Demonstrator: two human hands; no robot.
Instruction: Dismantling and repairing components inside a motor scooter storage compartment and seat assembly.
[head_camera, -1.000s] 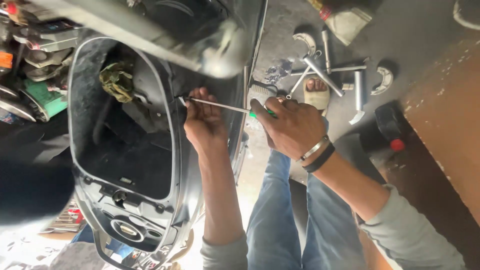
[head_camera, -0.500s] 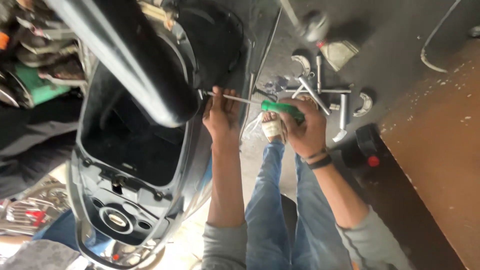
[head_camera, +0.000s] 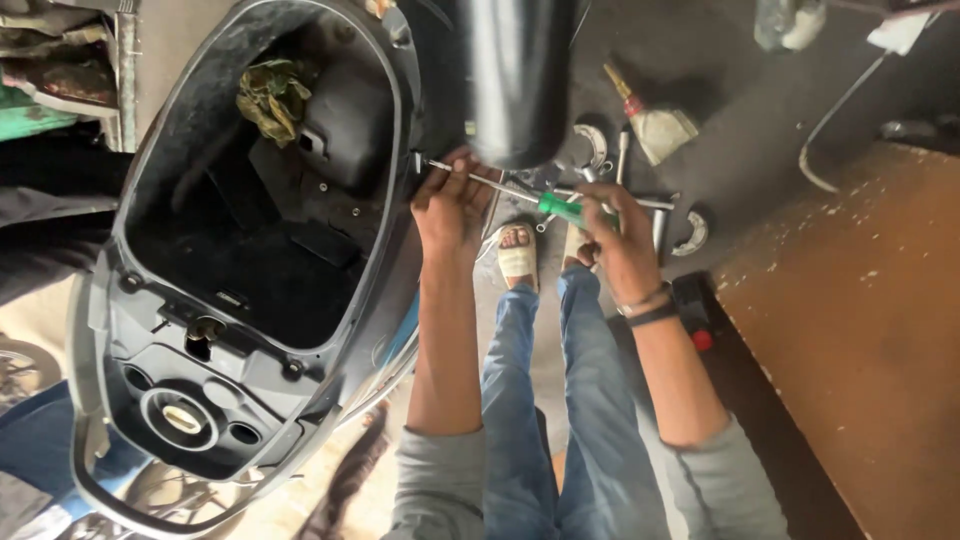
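The open storage compartment (head_camera: 250, 230) of a scooter fills the left of the view, its grey rim curving round a dark tub; a crumpled yellow-green rag (head_camera: 272, 95) lies deep inside the compartment near its upper end, and a round filler opening (head_camera: 182, 417) sits in the grey body panel below the tub. A black cylindrical part (head_camera: 515, 75) hangs just right of the compartment's rim and hides the upper edge of the left hand. Further right of the compartment, on the dark floor, lie metal socket wrenches (head_camera: 640, 200), two curved metal shoes, and a small tube (head_camera: 655, 120). The green-handled screwdriver (head_camera: 520, 195) runs level from the compartment's right rim outward, its tip at the rim. The left hand (head_camera: 452, 205) is pinched around the shaft right at the rim, fingers closed on the metal. The right hand (head_camera: 615, 235), wearing wristbands, is clenched around the green handle, farther from the compartment.
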